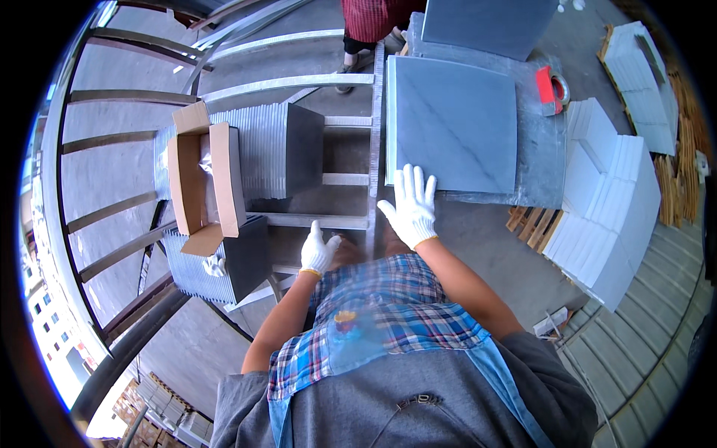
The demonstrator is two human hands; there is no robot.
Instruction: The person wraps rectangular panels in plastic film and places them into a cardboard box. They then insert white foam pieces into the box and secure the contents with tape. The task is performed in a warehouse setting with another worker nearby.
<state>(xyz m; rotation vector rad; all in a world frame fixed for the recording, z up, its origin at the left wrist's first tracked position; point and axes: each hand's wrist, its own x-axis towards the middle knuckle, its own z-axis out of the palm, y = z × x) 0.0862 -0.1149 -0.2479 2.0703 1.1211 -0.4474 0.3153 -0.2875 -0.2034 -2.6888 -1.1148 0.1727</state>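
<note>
My right hand (412, 207), in a white knit glove, is open, its fingertips at the near left corner of a grey veined tile (455, 123). That tile lies flat on top of others, whose pale edges show at the left. My left hand (319, 250), also gloved, is held above my lap with nothing in it, a finger and the thumb pointing apart. To its left is an open cardboard box (224, 183) with some clear plastic inside. The box rests on rows of dark grey tiles (302, 149) standing on edge on a metal frame (351, 222).
A red tape dispenser (551, 91) lies on the work table (539, 160), right of the tile. White stacks (605, 216) stand on wooden pallets at the right. Another person in a red checked top (371, 19) is beyond the frame. A crumpled white glove (215, 266) lies on the nearer tile row.
</note>
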